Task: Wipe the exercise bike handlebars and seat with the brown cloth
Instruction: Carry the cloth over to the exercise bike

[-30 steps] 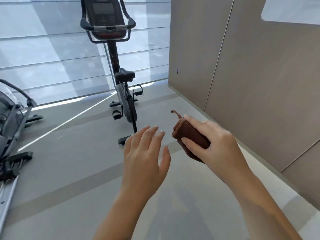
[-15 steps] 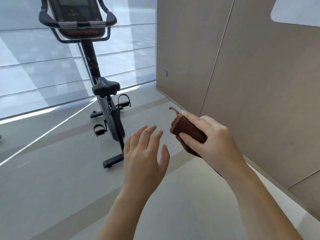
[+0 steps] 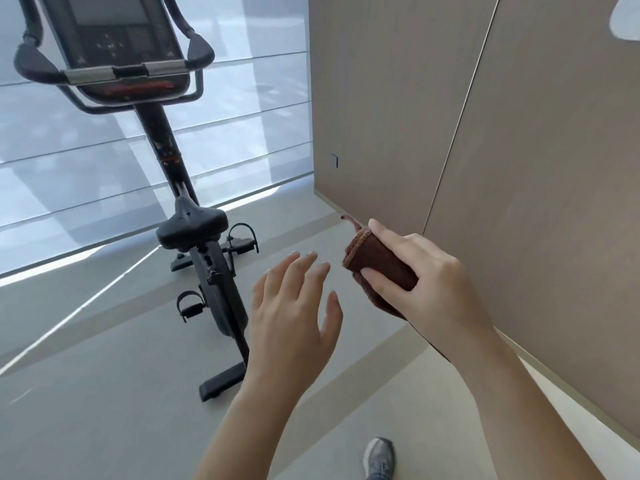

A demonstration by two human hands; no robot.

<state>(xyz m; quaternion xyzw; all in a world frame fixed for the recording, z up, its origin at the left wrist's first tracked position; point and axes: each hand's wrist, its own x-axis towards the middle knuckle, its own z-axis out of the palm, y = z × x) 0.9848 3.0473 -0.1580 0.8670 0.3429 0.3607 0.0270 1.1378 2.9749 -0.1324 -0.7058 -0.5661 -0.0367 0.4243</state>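
Observation:
A black exercise bike stands on the grey floor at left, its seat (image 3: 192, 225) ahead of me and its handlebars (image 3: 38, 69) curving round a console (image 3: 114, 39) at top left. My right hand (image 3: 429, 282) grips a folded brown cloth (image 3: 379, 263) in the air, to the right of the seat and apart from it. My left hand (image 3: 294, 313) hovers empty with fingers spread, just left of the cloth and in front of the bike's frame.
A beige panelled wall (image 3: 485, 133) runs close along the right side. A window with pale blinds (image 3: 242, 116) fills the back. The bike's pedals (image 3: 188, 306) and base foot (image 3: 221, 382) stick out near the floor. My grey shoe (image 3: 379, 457) shows at the bottom.
The bike has grown larger and shifted left in view as I came closer. The second machine at the far left is out of view. Both hands keep their pose.

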